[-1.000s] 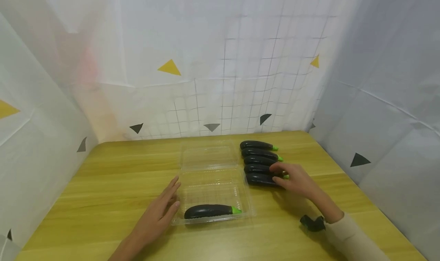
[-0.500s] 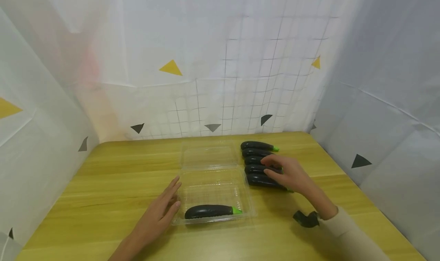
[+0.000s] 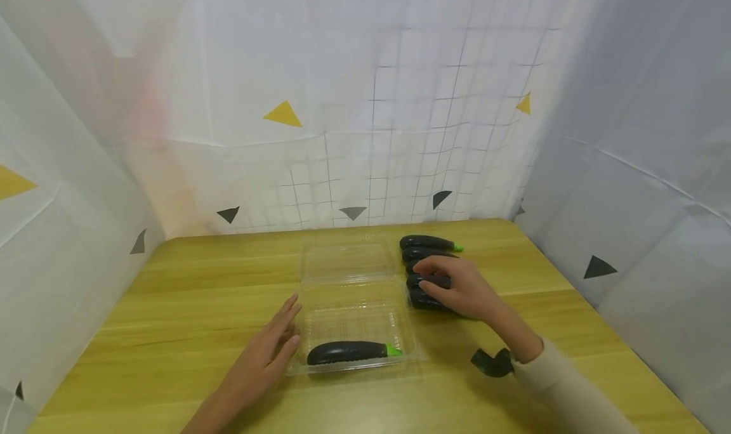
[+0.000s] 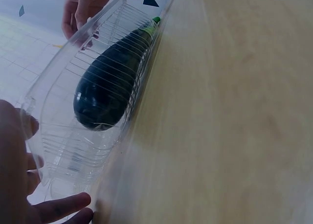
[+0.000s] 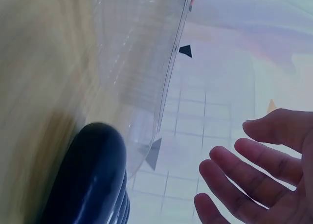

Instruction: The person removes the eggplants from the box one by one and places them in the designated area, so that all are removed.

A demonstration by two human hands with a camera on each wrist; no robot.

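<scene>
A clear plastic clamshell box (image 3: 408, 323) lies with its lid folded back on the table. Along the near wall of its base rests one dark eggplant (image 3: 345, 352) with a green stem, seen through the ribbed plastic in the left wrist view. My left hand (image 3: 263, 358) touches the box's left rim, fingers extended. Several more eggplants (image 3: 419, 300) lie in a row to the right of the box. Over that row my right hand (image 3: 459, 285) hovers, holding nothing; the right wrist view has its fingers loosely bent, apart from the nearest eggplant (image 5: 93, 170).
The box's transparent lid (image 3: 348, 261) spreads flat toward the back of the wooden table (image 3: 200, 307). White sheets with coloured triangles (image 3: 283, 113) enclose the table at the back and sides. A black device (image 3: 492, 362) sits at the right sleeve.
My right hand has moved left across the row of eggplants toward the box. The left hand, the box and the eggplants have stayed where they were.
</scene>
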